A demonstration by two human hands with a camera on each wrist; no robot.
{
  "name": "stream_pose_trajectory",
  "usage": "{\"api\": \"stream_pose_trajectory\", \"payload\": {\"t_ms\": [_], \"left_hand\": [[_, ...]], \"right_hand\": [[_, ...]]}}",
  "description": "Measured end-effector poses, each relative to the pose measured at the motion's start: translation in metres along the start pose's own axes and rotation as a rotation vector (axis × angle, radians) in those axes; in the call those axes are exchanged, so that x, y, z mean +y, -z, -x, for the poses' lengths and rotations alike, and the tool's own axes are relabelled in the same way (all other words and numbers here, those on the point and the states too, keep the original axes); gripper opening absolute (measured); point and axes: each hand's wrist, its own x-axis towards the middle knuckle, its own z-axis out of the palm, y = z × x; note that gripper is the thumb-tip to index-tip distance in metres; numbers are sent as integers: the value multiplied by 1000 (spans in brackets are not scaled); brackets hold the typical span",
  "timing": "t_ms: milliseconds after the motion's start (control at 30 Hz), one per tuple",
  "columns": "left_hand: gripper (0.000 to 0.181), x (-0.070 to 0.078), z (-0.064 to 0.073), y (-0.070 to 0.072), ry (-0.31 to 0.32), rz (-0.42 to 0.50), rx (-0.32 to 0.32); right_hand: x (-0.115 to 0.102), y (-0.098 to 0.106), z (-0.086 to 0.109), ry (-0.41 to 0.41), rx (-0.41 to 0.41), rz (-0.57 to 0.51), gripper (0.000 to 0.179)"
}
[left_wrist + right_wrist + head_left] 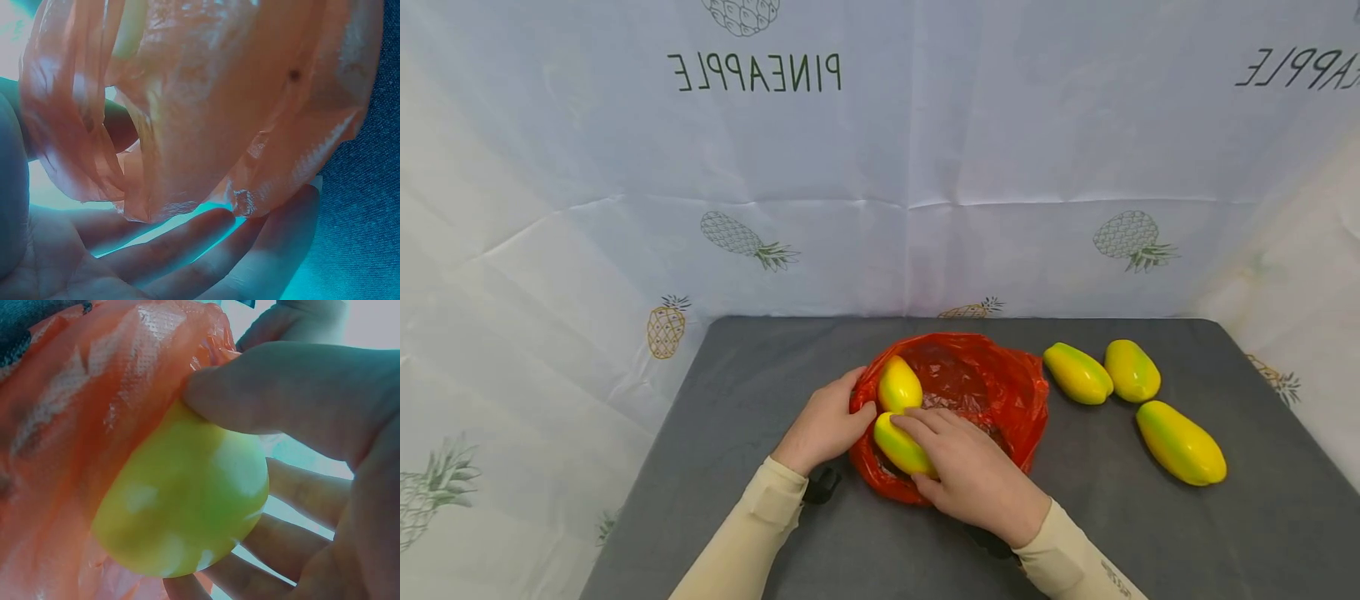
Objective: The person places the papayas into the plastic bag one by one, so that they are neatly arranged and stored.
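Under the right hand (973, 475), at the near lip of the red plastic bag (992, 387), lies a yellow-green papaya (898, 446); the fingers and thumb curl round it, as the right wrist view shows, with the thumb (275, 387) across its top and the bag film against its far side. Its long axis runs from the bag's left rim back toward the person's right, so it sits partly in the bag's mouth, directly beneath the palm. Just beyond it a second papaya (899, 384) rests inside the bag. The left hand (823, 425) pinches the bag's left rim, fingers bent round the film. Well apart on the grey bench (760, 375), to the right, three more papayas (1180, 442) lie nearer the right hand.
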Motion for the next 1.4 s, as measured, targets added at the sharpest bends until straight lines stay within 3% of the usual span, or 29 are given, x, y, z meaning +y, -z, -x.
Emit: {"api": "stream_pose_trajectory", "payload": {"t_ms": [733,1067,1400], "left_hand": [[54,0,1,-1,-7,11,0],[46,1,-1,-1,-54,1,23],[50,0,-1,-2,-39,5,24]], "right_hand": [[2,-5,-2,13,-41,4,69],[2,-10,-3,14,-47,17,69],[3,-12,-4,15,-62,20,70]]}}
